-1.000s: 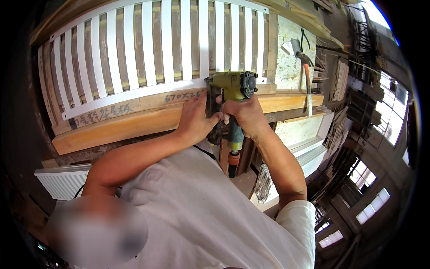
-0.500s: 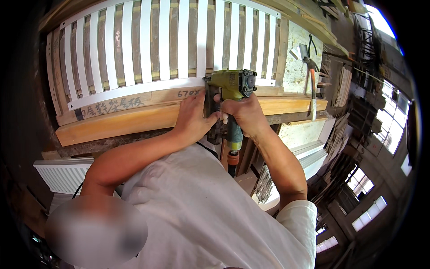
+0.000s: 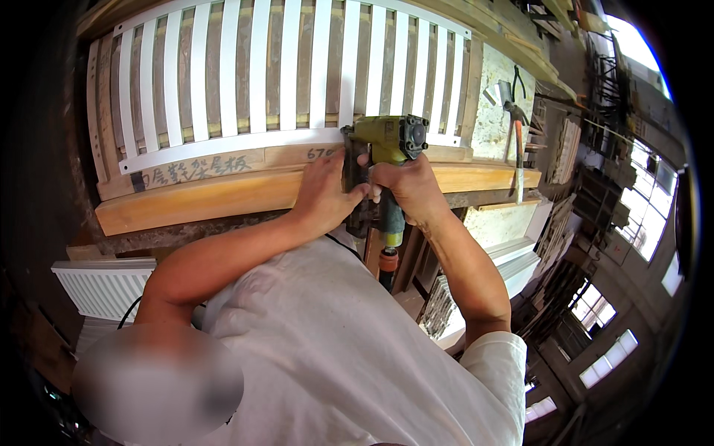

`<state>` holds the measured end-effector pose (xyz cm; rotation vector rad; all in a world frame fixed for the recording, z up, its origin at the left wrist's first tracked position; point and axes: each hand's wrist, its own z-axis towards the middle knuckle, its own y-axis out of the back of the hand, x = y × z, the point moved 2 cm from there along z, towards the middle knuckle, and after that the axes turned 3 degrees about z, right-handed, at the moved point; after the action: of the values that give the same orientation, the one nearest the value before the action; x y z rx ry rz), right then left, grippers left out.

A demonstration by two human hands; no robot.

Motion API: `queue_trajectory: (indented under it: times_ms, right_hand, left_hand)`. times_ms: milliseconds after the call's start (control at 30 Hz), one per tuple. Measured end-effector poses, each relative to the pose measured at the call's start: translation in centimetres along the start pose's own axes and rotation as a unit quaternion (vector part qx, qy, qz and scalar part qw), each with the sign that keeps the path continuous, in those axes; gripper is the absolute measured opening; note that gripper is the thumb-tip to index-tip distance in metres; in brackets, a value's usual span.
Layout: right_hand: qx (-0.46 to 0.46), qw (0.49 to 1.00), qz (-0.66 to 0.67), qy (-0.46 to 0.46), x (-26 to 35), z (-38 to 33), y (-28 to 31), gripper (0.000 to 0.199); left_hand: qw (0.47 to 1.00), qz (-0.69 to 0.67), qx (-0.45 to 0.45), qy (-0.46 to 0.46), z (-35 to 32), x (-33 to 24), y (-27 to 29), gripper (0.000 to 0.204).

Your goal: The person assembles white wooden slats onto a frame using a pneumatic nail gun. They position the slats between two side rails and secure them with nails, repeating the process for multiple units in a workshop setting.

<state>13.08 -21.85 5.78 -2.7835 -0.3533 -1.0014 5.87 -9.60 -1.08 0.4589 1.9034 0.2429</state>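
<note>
The top edge crops our white slatted panel (image 3: 289, 74), the olive-and-black nail gun (image 3: 387, 137) hides part of its lower rail (image 3: 238, 143), and we cannot make out the blurred grey oval (image 3: 158, 386).

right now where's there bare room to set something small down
The pale board has a bare near strip between the wooden base and the hammer. The yellowish beam is bare from its left end to the left hand. It's crowded around the nail gun and right hand, and by the pliers.
</note>
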Motion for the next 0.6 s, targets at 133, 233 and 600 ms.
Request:
queue_trajectory:
  times_ms: [133, 233, 600]
  right_hand:
    - [0.011, 1.000, 0.010, -0.006, 0.3, 0.1, -2.2, 0.021]
    - [0.011, 1.000, -0.007, -0.012, 0.3, 0.3, -2.7, 0.021]
    - [0.015, 0.999, -0.033, -0.009, 0.5, 0.3, -3.8, 0.022]
  left_hand:
    - [1.000, -0.006, 0.002, 0.008, -0.8, 0.4, 1.9, 0.058]
    - [1.000, -0.013, 0.003, 0.017, -1.1, 0.7, 2.5, 0.057]
    - [1.000, -0.018, -0.004, 0.007, -1.4, 1.5, 2.8, 0.055]
